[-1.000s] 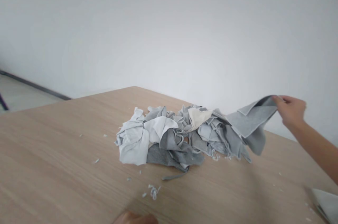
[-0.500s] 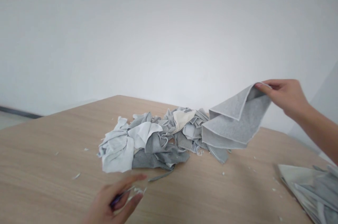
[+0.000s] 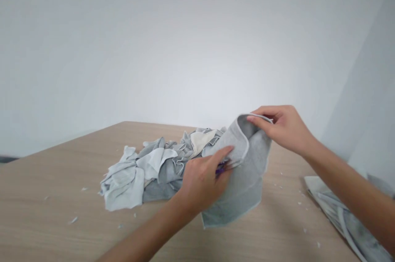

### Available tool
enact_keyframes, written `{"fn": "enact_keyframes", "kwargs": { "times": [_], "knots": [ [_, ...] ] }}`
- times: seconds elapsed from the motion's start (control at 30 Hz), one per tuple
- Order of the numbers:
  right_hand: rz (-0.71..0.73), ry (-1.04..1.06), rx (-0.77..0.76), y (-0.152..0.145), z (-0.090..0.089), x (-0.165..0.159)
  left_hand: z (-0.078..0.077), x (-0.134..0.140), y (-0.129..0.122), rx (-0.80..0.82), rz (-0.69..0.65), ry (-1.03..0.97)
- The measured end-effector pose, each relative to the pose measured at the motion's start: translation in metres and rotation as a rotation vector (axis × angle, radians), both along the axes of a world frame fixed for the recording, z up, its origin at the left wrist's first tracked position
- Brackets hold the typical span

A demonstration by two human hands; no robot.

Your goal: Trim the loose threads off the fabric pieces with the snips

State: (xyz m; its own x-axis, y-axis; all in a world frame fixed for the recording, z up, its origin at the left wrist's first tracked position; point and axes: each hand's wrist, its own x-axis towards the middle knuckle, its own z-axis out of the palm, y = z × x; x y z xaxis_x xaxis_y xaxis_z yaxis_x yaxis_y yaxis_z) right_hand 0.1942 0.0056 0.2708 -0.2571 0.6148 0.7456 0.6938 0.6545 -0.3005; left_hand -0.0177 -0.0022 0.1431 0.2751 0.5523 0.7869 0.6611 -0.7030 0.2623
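My right hand (image 3: 280, 126) pinches a grey cloth (image 3: 251, 163) by its top edge, and the cloth hangs above the table in folds. My left hand (image 3: 205, 173) is closed around a small purple tool (image 3: 221, 168) that looks like thread snips, mostly hidden by the fingers. Its fingertips touch the cloth's left edge, where the tool's tip meets the fabric. Whether the left fingers also grip the cloth cannot be seen. Behind the left hand lies a heap of grey and white cloths (image 3: 126, 183), with one cream piece (image 3: 202, 141) among them.
On the right of the wooden table (image 3: 61, 179) lies a second pile of grey cloths (image 3: 348, 212), partly behind my right forearm. White scraps (image 3: 73, 220) of lint or thread are scattered over the tabletop. A pale wall (image 3: 185, 47) rises behind the table.
My right hand has brought the grey cloth left and slightly down. My left hand, with the purple snips, has moved up and right from the table's front to the cloth's edge.
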Motion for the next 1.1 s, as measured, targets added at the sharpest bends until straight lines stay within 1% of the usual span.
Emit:
{"fn": "enact_keyframes", "kwargs": {
  "times": [0.03,0.1,0.2,0.27,0.37,0.43,0.53,0.6,0.67,0.77,0.87,0.93,1.0,1.1],
  "knots": [
    [0.02,-0.023,-0.004,-0.004,-0.002,0.002,0.002,-0.005,0.0,0.02,-0.002,-0.052],
    [0.04,-0.055,-0.01,-0.009,-0.005,0.01,0.011,-0.017,0.002,0.053,0.017,-0.157],
    [0.018,-0.024,-0.037,-0.008,-0.013,0.023,0.033,-0.033,0.004,0.069,0.052,-0.273],
    [-0.008,0.044,-0.071,-0.005,-0.023,0.029,0.048,-0.038,0.005,0.069,0.058,-0.326],
    [-0.011,0.145,-0.094,0.001,-0.048,0.032,0.065,-0.037,0.001,0.08,0.016,-0.361],
    [-0.004,0.237,-0.109,0.004,-0.069,0.032,0.073,-0.032,-0.004,0.089,-0.017,-0.327],
    [0.015,0.38,-0.179,0.009,-0.097,0.033,0.082,-0.025,-0.01,0.079,-0.055,-0.221],
    [0.047,0.399,-0.232,0.012,-0.112,0.034,0.087,-0.023,-0.011,0.065,-0.076,-0.137],
    [0.098,0.353,-0.298,0.014,-0.124,0.034,0.092,-0.025,-0.011,0.073,-0.077,-0.08],
    [0.174,0.245,-0.435,0.015,-0.138,0.036,0.099,-0.031,-0.011,0.129,-0.054,-0.054],
    [0.209,0.154,-0.545,0.017,-0.151,0.044,0.106,-0.041,-0.01,0.19,-0.028,-0.02],
    [0.203,0.128,-0.583,0.019,-0.158,0.055,0.111,-0.049,-0.009,0.246,0.012,0.004],
    [0.182,0.126,-0.605,0.022,-0.163,0.067,0.116,-0.059,-0.006,0.302,0.081,0.013],
    [0.159,0.133,-0.636,0.021,-0.163,0.081,0.121,-0.074,0.002,0.352,0.166,0.014]
  ]
}}
